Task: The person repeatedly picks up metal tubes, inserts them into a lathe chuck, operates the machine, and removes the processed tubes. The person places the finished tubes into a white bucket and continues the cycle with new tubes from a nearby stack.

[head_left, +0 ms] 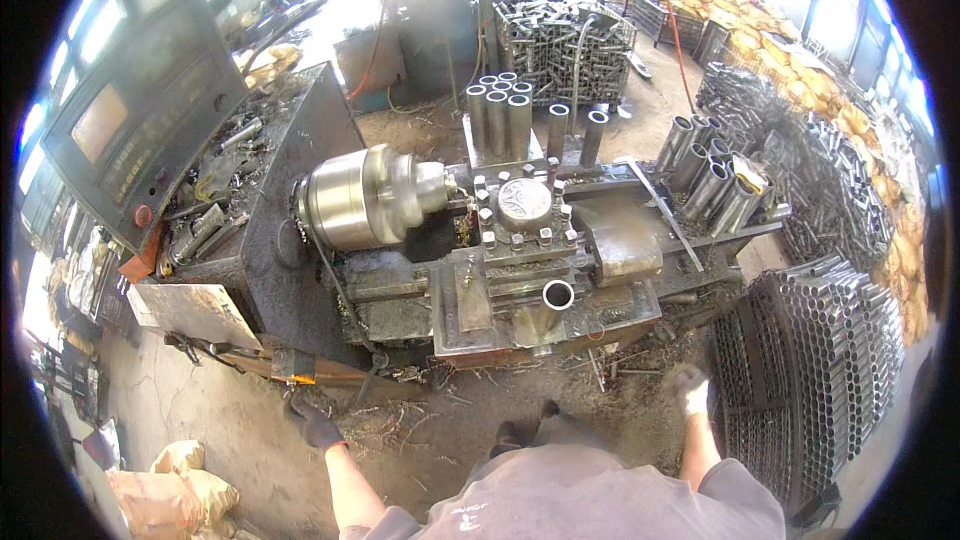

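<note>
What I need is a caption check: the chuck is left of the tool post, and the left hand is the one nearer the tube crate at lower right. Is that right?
Not quite: the head view shows the right hand nearer the tube crate, not the left hand. The chuck is indeed left of the tool post.

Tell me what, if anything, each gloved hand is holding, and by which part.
No held object shows in the dark-gloved left hand or the blurred, pale-gloved right hand; whether either grips something small cannot be told.
</note>
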Action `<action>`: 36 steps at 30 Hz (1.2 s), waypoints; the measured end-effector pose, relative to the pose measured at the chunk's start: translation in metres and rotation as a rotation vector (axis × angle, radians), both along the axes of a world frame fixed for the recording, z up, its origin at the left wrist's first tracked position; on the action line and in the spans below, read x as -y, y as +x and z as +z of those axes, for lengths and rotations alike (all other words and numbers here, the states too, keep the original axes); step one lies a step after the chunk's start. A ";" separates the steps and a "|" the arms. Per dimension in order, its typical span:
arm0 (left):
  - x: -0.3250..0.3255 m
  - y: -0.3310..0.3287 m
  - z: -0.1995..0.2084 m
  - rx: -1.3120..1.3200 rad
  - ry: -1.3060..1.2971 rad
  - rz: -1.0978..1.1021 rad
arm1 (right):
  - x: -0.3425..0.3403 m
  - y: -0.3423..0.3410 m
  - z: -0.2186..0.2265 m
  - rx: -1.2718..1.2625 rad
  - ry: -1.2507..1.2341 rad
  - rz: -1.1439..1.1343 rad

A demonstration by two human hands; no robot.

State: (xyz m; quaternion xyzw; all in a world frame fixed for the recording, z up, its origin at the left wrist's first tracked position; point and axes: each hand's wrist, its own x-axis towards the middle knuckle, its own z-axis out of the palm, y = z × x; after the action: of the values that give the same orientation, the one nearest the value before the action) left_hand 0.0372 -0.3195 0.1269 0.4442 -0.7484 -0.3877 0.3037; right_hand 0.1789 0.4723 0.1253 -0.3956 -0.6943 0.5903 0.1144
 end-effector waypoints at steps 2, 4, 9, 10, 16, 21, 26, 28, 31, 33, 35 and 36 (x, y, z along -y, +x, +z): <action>0.000 -0.005 0.012 0.003 -0.088 -0.049 | 0.001 -0.052 0.046 -0.200 -0.059 -0.087; 0.002 -0.006 0.012 0.148 -0.152 -0.030 | -0.004 -0.095 0.090 -0.293 0.082 -0.011; 0.024 -0.016 -0.013 -0.025 -0.146 -0.054 | 0.001 -0.202 0.181 -0.446 0.396 0.292; 0.033 -0.020 -0.018 -0.055 -0.070 -0.038 | 0.004 -0.222 0.198 -0.467 0.343 0.338; 0.054 -0.030 -0.005 -0.439 0.720 -0.290 | 0.038 -0.337 0.275 -0.598 0.339 0.640; -0.096 -0.040 0.052 -0.434 0.631 0.035 | 0.086 -0.390 0.319 -0.643 0.455 0.925; -0.267 -0.106 0.133 0.361 0.242 -1.107 | 0.147 -0.452 0.342 -0.551 0.453 1.142; -0.304 -0.156 0.153 0.597 0.016 -1.358 | 0.172 -0.483 0.338 -0.585 0.589 1.293; -0.316 -0.199 0.169 0.417 -0.057 -1.137 | 0.219 -0.532 0.323 -0.403 0.812 1.410; -0.309 -0.201 0.171 0.262 -0.075 -0.952 | 0.247 -0.555 0.305 -0.312 0.950 1.437; -0.294 -0.180 0.168 0.196 -0.123 -0.860 | 0.264 -0.579 0.288 -0.009 0.675 1.652; -0.282 -0.163 0.168 0.208 -0.161 -0.924 | 0.267 -0.584 0.275 0.080 0.504 1.692</action>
State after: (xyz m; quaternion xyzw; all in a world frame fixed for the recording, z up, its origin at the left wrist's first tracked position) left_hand -0.1255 -0.0376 0.2946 0.0765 -0.9215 -0.3767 0.0565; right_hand -0.4056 0.2057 0.4002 0.2675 -0.8673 0.2920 -0.3016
